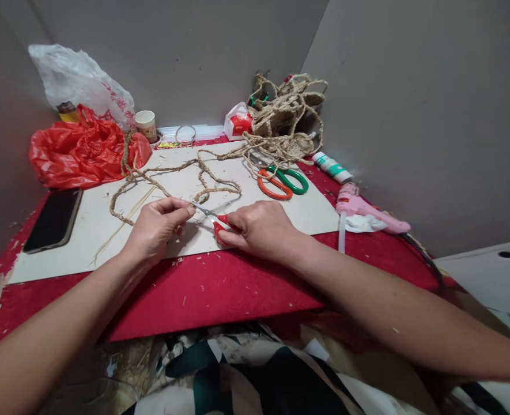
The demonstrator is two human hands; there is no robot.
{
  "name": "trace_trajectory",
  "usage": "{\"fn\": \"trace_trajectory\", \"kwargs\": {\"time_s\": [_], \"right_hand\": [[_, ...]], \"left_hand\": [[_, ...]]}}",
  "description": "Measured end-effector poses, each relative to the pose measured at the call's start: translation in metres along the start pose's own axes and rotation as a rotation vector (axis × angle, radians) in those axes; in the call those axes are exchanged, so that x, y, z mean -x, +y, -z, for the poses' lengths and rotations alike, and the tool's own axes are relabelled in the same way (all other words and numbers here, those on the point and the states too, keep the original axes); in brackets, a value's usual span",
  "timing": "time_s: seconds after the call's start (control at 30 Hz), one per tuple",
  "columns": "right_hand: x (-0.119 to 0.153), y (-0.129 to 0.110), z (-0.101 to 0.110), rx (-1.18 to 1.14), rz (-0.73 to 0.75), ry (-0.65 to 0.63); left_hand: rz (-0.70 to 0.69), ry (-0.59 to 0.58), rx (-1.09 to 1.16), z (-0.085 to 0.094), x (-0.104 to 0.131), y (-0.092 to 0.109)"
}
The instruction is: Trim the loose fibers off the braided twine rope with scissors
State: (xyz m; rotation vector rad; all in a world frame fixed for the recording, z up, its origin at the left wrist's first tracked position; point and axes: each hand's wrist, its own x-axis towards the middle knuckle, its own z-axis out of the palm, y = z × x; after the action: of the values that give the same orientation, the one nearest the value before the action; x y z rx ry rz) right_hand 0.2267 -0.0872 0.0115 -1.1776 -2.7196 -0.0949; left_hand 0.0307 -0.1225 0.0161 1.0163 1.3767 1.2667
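The left hand [157, 226] pinches tight, on what I can't tell. The right hand [261, 227] grips little scissors [211, 214], near side. Rope [172, 169] lies farther on the board [73, 253]. Keep fingertips off the blades.

You are in a small craft spot, like a little workshop. Plain grey walls [410, 115] stand around your table with a red cloth top [246, 288]. You have small metal scissors with red handles [217, 229], bigger scissors with one orange and one green handle [276, 171], a pink plastic glue gun [362, 207] and tan twisted rope [265, 118]. Tiny pale scraps [200, 286] dot the cloth.
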Motion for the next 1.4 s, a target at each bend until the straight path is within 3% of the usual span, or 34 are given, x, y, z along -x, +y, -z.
{"fn": "trace_trajectory", "kwargs": {"time_s": [0.17, 0.33, 0.47, 0.57, 0.8, 0.97, 1.1, 1.4], "right_hand": [[0.000, 0.004, -0.005, -0.220, -0.004, 0.064], [-0.005, 0.002, -0.002, -1.022, -0.176, 0.168], [-0.018, -0.006, 0.003, -1.600, -0.369, 0.012], [-0.029, -0.013, 0.002, -1.821, -0.409, -0.022], [-0.042, -0.009, -0.005, -1.876, -0.477, 0.265], [-0.048, 0.003, 0.011, -1.850, -0.493, 0.357], [-0.056, 0.021, 0.025, -1.845, -0.547, 0.510], [-0.062, 0.045, 0.023, -1.814, -0.513, 0.465]], "left_hand": [[-0.017, -0.004, 0.025, 0.002, -0.004, -0.004], [-0.040, 0.002, 0.009, 0.000, -0.002, -0.002], [-0.072, -0.025, -0.096, -0.004, 0.003, -0.001], [-0.125, -0.050, -0.170, -0.005, 0.006, -0.001], [-0.162, -0.189, -0.280, 0.005, 0.000, 0.004], [-0.176, -0.267, -0.350, 0.001, 0.009, 0.006], [-0.202, -0.377, -0.432, -0.010, 0.025, 0.006], [-0.014, -0.230, -0.134, -0.006, 0.011, 0.000]]}}
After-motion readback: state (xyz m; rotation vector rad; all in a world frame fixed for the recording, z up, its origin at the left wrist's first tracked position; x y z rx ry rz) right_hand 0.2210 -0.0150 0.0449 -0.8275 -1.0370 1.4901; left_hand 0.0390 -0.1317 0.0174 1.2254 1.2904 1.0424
